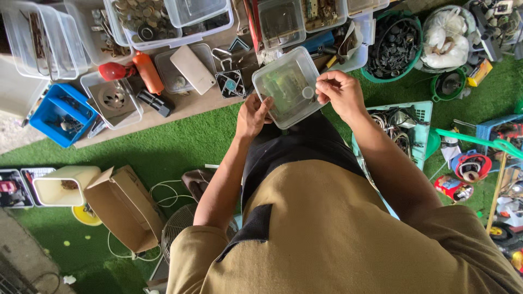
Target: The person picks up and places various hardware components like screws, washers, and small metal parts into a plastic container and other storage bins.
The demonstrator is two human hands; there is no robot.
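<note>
I hold a clear plastic lidded box (287,84) in front of me, tilted, with small greenish parts dimly visible inside. My left hand (252,115) grips its lower left edge from beneath. My right hand (340,92) sits at the box's right edge, and its fingertips pinch a small round clear piece (308,92) against the lid. Both forearms reach out from tan sleeves over dark trousers.
Many clear tubs of hardware (163,22) crowd a board ahead. A blue crate (60,114) lies left, a green basket of black parts (393,46) and a white bag (447,38) right. A cardboard box (126,209), a fan grille (180,228) and a teal crate (406,128) rest on green turf.
</note>
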